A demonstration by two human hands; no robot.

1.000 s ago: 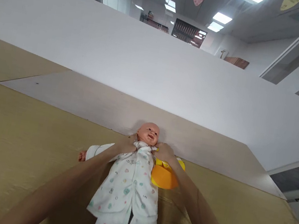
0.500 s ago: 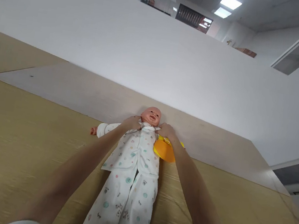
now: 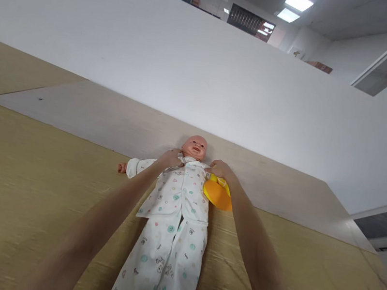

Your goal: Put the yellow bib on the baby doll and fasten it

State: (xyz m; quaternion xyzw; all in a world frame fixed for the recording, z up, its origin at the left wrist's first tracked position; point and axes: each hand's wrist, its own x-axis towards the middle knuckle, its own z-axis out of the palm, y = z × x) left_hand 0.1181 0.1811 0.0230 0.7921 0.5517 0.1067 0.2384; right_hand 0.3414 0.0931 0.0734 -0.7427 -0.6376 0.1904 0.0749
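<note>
A baby doll lies on its back, dressed in a white patterned pajama shirt and matching trousers. My left hand is closed at the collar on the left side of the doll's neck, its fingertips pinching the shirt's edge. On the other side, my right hand has its fingers drawn together on the shirt at the shoulder. Beneath my right wrist rests a flat orange and yellow piece, partly covered by my forearm; its kind is unclear. The doll's arm on the left stretches outward.
The doll lies on a tan surface, its head on a pale grey strip. A white upright panel rises behind. Farther off are ceiling lights and a brown box.
My right hand has shifted slightly right, away from the doll's neck toward its shoulder. The doll's head has moved a little up and left, and the orange piece a little right.
</note>
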